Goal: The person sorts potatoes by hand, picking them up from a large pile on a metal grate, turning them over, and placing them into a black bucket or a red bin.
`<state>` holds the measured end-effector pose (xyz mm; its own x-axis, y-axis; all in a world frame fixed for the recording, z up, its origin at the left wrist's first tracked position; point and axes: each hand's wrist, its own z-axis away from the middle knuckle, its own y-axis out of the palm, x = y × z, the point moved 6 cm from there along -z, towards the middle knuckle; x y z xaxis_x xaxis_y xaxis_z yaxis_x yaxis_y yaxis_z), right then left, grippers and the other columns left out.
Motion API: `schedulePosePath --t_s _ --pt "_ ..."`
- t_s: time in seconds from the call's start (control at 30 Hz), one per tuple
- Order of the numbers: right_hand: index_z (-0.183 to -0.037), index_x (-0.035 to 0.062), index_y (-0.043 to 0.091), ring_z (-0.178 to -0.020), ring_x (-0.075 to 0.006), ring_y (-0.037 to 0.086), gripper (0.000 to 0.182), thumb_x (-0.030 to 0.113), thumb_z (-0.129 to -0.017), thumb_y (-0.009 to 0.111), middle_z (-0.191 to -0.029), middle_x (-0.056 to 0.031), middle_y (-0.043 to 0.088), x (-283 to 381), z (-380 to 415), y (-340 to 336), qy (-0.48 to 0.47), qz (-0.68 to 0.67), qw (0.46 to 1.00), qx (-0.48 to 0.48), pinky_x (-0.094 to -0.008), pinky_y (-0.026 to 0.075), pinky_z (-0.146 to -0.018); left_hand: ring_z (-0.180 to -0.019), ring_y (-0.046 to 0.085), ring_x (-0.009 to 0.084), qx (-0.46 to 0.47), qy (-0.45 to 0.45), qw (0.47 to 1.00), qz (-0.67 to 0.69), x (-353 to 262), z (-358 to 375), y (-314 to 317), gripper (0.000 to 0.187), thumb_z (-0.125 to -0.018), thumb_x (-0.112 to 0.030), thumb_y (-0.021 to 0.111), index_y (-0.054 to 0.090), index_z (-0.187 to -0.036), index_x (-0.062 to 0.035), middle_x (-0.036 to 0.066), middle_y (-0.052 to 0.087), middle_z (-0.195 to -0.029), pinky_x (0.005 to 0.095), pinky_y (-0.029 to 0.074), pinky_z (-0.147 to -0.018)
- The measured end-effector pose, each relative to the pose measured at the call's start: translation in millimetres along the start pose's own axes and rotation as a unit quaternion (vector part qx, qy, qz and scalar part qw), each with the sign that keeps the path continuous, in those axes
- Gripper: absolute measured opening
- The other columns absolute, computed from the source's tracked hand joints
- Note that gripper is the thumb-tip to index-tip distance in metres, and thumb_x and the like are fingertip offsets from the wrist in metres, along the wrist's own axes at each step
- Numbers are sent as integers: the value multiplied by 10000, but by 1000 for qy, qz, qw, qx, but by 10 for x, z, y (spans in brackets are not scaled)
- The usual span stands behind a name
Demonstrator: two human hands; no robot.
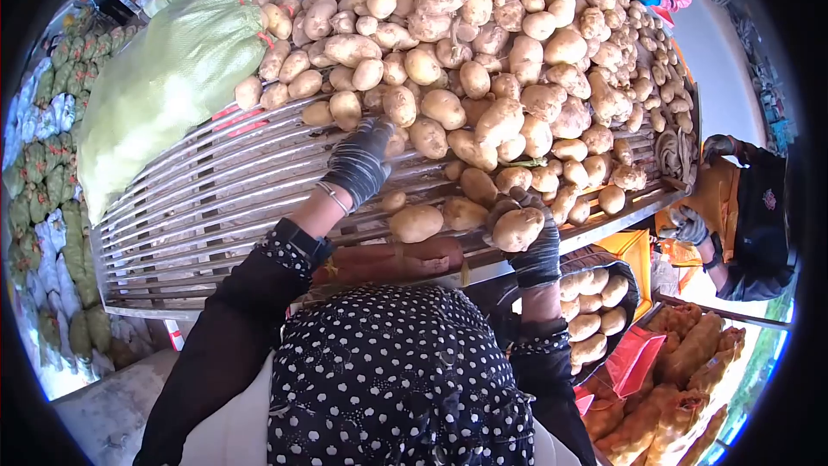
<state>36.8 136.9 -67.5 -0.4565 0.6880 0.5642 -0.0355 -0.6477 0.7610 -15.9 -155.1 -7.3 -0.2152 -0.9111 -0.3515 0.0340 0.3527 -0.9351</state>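
Note:
My right hand [539, 246], in a dark striped glove, is closed around a potato [517, 230] at the near edge of the slatted table [194, 207]. My left hand [359, 160], gloved likewise, reaches forward over the slats. Its fingers are stretched out against the front of the potato heap [509, 60], beside a small potato [395, 143]; the fingertips are partly hidden. Just in front of me, between my hands, lie a larger loose potato [416, 224] and another potato [464, 214].
A full pale green sack [164, 91] lies at the table's left. Below my right hand stands a dark-rimmed container of potatoes [595, 302], near filled orange mesh bags [681, 380]. A co-worker's gloved hand [687, 226] is at the right. Stacked sacks [52, 181] line the left.

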Motion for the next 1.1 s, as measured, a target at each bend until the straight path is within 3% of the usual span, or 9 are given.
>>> schedulePosePath --t_s 0.07,0.23,0.37,0.4,0.47,0.57,0.67,0.87,1.1 --pt "-1233 23 491 -1003 -254 607 370 260 -968 386 -1111 -125 608 52 79 32 -11 38 999 -26 -408 533 -870 -1034 566 365 -1 -86 995 54 42 -24 57 518 -684 -136 735 550 -1154 -21 213 580 -1095 437 476 -883" --pt "-1190 27 552 -984 -294 610 392 312 -969 398 -1098 -134 617 26 102 13 9 -70 994 -80 -481 531 -849 -935 585 375 9 48 998 43 37 360 103 511 -666 -177 768 551 -1103 -26 184 599 -1005 472 483 -830" --pt "-1185 27 561 -998 -288 608 399 326 -972 406 -1104 -134 618 9 87 -34 10 -37 997 -72 -466 521 -874 -676 599 167 75 -56 931 353 274 454 36 167 -848 -148 698 616 -896 -10 104 611 -874 253 497 -659" --pt "-1188 25 562 -998 -285 610 400 328 -970 415 -1102 -134 622 12 84 -37 14 -43 996 -73 -456 520 -878 -785 637 238 87 -125 923 352 407 394 46 225 -827 -132 696 615 -993 -4 144 630 -928 315 518 -742" --pt "-1191 24 563 -998 -281 612 402 329 -968 424 -1100 -134 626 -1 81 -63 19 -44 996 -75 -446 518 -882 -945 623 327 -78 -39 994 61 392 173 -101 368 -794 -114 691 585 -1133 -21 192 617 -1040 389 508 -833" --pt "-1195 25 561 -993 -276 614 395 319 -967 430 -1090 -135 628 44 110 -91 -8 56 994 -98 -447 516 -887 -1052 561 384 -37 -21 999 -17 282 -67 116 546 -740 -118 701 518 -1250 -48 213 553 -1161 431 480 -900" --pt "-1198 19 555 -994 -274 613 387 303 -966 432 -1082 -135 629 40 151 -39 27 -75 993 -84 -445 516 -890 -1014 572 371 -28 -10 998 59 344 -165 150 518 -742 -110 663 516 -1234 -45 221 535 -1175 439 486 -863" --pt "-1240 0 516 -994 -270 611 370 231 -961 444 -1124 -151 603 46 168 -143 -43 97 990 -93 -430 534 -864 -959 588 343 6 -13 961 277 373 -166 429 438 -823 -44 585 529 -1257 -61 202 548 -1150 376 501 -813" --pt "-1237 -11 517 -970 -257 633 384 238 -959 427 -1101 -160 615 82 228 -38 22 4 994 -106 -408 569 -823 -1011 592 397 150 -51 985 -68 106 -224 176 534 -832 18 502 507 -1327 -183 267 481 -1240 445 516 -828"
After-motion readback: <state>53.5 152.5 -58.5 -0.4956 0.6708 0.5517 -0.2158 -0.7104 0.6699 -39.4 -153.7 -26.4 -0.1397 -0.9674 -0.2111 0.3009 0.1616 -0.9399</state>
